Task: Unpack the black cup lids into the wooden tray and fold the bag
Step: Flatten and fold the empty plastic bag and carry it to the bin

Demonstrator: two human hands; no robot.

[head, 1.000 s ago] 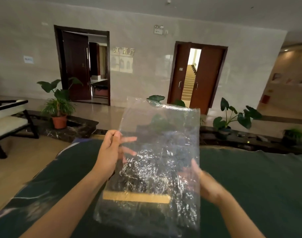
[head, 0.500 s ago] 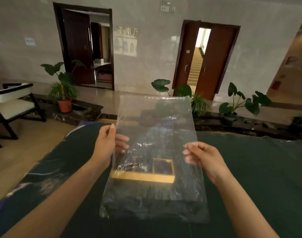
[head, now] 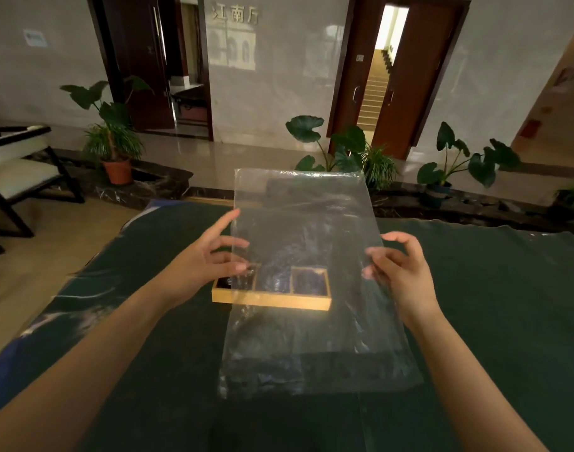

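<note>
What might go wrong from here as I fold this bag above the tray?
1. The left hand and right hand pinch the bag only lightly at its side edges, so the slick film may slip free.
2. The bag hangs over the tray and its lower part drapes past the near rim, so folding it here may snag or drag the tray.

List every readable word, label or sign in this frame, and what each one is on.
"江南厅": wall sign, lettering mounted high on the pale wall.
Paper notice on the same wall, far left: too blurred to read.
Small plate on the brown door: too small to read.
</note>
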